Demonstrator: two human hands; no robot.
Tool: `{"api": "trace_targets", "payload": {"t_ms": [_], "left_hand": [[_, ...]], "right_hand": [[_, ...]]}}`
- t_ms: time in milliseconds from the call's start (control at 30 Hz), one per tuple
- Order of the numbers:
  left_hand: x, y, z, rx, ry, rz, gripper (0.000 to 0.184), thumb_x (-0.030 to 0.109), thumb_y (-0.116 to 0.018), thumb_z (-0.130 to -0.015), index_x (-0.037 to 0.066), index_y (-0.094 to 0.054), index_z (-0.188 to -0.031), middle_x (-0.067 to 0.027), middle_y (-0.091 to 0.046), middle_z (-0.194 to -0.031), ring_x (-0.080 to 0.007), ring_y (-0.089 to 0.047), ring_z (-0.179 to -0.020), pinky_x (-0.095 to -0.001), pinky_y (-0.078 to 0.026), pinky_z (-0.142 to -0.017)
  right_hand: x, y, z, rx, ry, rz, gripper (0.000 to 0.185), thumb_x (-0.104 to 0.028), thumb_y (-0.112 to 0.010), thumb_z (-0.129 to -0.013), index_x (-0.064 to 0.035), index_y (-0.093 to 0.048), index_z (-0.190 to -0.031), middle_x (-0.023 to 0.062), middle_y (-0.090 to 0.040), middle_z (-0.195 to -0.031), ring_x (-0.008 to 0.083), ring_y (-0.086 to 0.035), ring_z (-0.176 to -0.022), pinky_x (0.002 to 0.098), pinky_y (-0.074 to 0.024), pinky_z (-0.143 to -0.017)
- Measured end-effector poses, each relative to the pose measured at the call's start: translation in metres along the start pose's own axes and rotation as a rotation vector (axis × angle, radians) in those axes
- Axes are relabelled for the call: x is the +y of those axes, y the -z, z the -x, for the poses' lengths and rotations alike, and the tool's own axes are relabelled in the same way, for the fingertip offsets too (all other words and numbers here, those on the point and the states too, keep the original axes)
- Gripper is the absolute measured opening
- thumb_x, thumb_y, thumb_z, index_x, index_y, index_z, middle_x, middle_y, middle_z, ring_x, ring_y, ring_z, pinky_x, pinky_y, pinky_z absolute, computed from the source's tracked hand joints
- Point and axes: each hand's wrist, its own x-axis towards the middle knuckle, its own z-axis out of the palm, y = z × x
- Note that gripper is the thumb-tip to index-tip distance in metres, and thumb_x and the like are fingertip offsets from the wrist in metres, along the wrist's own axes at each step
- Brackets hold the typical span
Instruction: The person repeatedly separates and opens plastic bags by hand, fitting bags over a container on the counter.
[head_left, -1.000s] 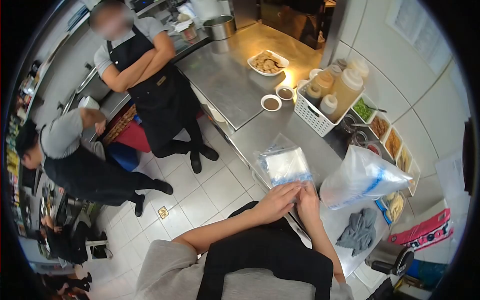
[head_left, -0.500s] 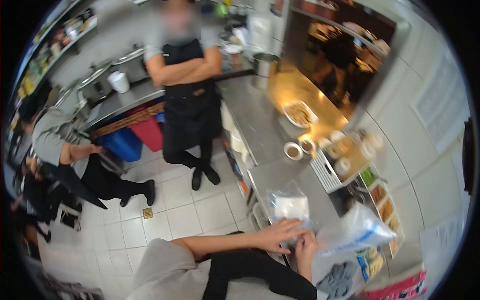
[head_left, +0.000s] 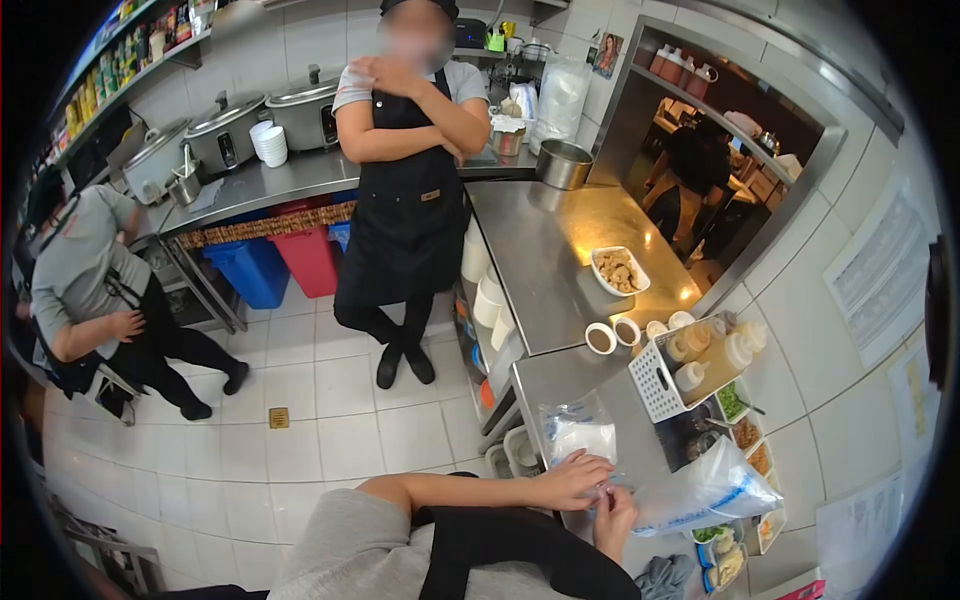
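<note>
Both my hands meet over the steel counter, with thin clear plastic [head_left: 603,490] between their fingertips, perhaps the edge of a bag. My left hand [head_left: 572,481] reaches in from the left, fingers bent and pressed together on the plastic. Facing it, my right hand [head_left: 614,520] is closed in a pinch on the same plastic. Just beyond my left hand lies a clear packet with white contents [head_left: 583,440]. To the right of my right hand rests a large clear plastic bag with blue print [head_left: 705,490]. Most of what my fingers grip is hidden.
A white basket [head_left: 656,388] of sauce bottles stands near the wall beside trays of chopped toppings [head_left: 745,432]. Sauce cups [head_left: 600,339] and a dish of food [head_left: 620,271] sit farther along. A grey cloth [head_left: 665,578] lies close. Across the floor stands a person in an apron [head_left: 405,230].
My left fingers, spread before, have come down onto the plastic against my right hand. The person opposite has raised one hand toward the shoulder. The person at left has turned and shifted.
</note>
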Motion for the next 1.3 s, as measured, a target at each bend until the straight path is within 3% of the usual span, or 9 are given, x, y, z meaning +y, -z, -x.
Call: {"api": "trace_targets", "payload": {"t_ms": [300, 500, 733, 833, 867, 967, 1100, 1167, 1300], "left_hand": [[0.002, -0.016, 0.000, -0.112, -0.038, -0.106, 0.054, 0.020, -0.063, -0.064, 0.012, -0.045, -0.115, -0.0115, -0.036, -0.131, -0.0270, -0.029, -0.128, -0.0595, -0.021, -0.098], [-0.008, -0.031, -0.006, -0.084, -0.047, -0.216, 0.059, 0.021, -0.065, -0.062, 0.013, -0.045, -0.117, -0.0110, -0.035, -0.133, -0.0271, -0.028, -0.128, -0.0634, -0.019, -0.095], [0.000, -0.024, -0.013, -0.125, 0.041, -0.302, 0.060, 0.018, -0.064, -0.063, 0.014, -0.045, -0.120, -0.0109, -0.034, -0.135, -0.0294, -0.027, -0.128, -0.0646, -0.016, -0.096], [-0.005, -0.029, -0.017, -0.112, 0.055, -0.313, 0.056, 0.013, -0.060, -0.063, 0.014, -0.047, -0.117, -0.0104, -0.036, -0.134, -0.0293, -0.027, -0.128, -0.0626, -0.015, -0.098], [-0.004, -0.028, -0.017, -0.119, 0.066, -0.292, 0.056, 0.013, -0.061, -0.063, 0.013, -0.048, -0.117, -0.0105, -0.036, -0.134, -0.0291, -0.027, -0.128, -0.0619, -0.015, -0.099], [0.008, -0.008, -0.024, -0.183, 0.023, -0.172, 0.056, 0.018, -0.064, -0.067, 0.009, -0.045, -0.119, -0.0130, -0.039, -0.132, -0.0284, -0.034, -0.125, -0.0524, -0.024, -0.100], [0.020, 0.033, -0.025, -0.239, 0.116, 0.354, 0.058, 0.020, -0.070, -0.069, 0.006, -0.045, -0.119, -0.0150, -0.039, -0.131, -0.0265, -0.039, -0.120, -0.0442, -0.036, -0.093], [0.055, 0.061, -0.031, -0.093, -0.152, 0.426, 0.068, 0.023, -0.073, -0.067, 0.004, -0.041, -0.123, -0.0157, -0.039, -0.130, -0.0250, -0.044, -0.114, -0.0353, -0.041, -0.087], [0.133, 0.070, -0.053, -0.100, -0.239, 0.277, 0.078, 0.027, -0.075, -0.064, 0.005, -0.037, -0.129, -0.0171, -0.037, -0.131, -0.0319, -0.045, -0.115, -0.0396, -0.041, -0.090]], "right_hand": [[0.041, -0.001, 0.026, 0.014, 0.101, 0.324, 0.012, 0.001, -0.060, -0.068, 0.0012, -0.055, -0.079, 0.0152, -0.056, -0.069, 0.0299, -0.055, -0.057, 0.0377, -0.0427, -0.053], [0.033, -0.008, 0.021, 0.033, 0.055, 0.250, 0.010, -0.002, -0.057, -0.071, 0.0013, -0.057, -0.080, 0.0200, -0.055, -0.081, 0.0387, -0.054, -0.074, 0.0447, -0.0428, -0.065], [-0.023, 0.054, 0.040, 0.053, -0.050, 0.160, 0.003, -0.004, -0.061, -0.073, -0.0029, -0.059, -0.075, 0.0163, -0.055, -0.073, 0.0370, -0.055, -0.066, 0.0423, -0.0451, -0.060], [-0.036, 0.113, 0.059, 0.339, -0.214, -0.070, 0.004, -0.002, -0.059, -0.075, -0.0034, -0.055, -0.073, 0.0027, -0.051, -0.066, 0.0126, -0.052, -0.059, 0.0237, -0.0402, -0.053], [-0.039, 0.129, 0.066, 0.517, -0.393, -0.564, 0.007, -0.005, -0.058, -0.078, -0.0047, -0.054, -0.072, -0.0030, -0.049, -0.066, 0.0050, -0.048, -0.059, 0.0196, -0.0372, -0.052], [-0.029, 0.162, 0.075, 0.841, -0.396, -0.779, 0.012, -0.014, -0.052, -0.086, -0.0039, -0.053, -0.079, -0.0045, -0.050, -0.068, 0.0027, -0.044, -0.058, 0.0175, -0.0347, -0.052], [-0.020, 0.156, 0.080, 0.695, -0.409, -0.911, 0.013, -0.013, -0.051, -0.088, -0.0015, -0.056, -0.093, 0.0028, -0.060, -0.084, 0.0108, -0.056, -0.071, 0.0261, -0.0441, -0.062], [-0.028, 0.142, 0.072, 0.602, -0.425, -0.923, 0.013, -0.013, -0.051, -0.088, -0.0016, -0.057, -0.091, 0.0026, -0.060, -0.084, 0.0113, -0.057, -0.071, 0.0276, -0.0442, -0.061], [-0.059, 0.128, 0.048, -0.094, -0.139, -0.235, 0.016, -0.013, -0.054, -0.083, 0.0021, -0.059, -0.085, 0.0101, -0.059, -0.073, 0.0194, -0.056, -0.063, 0.0291, -0.0423, -0.056]]}}
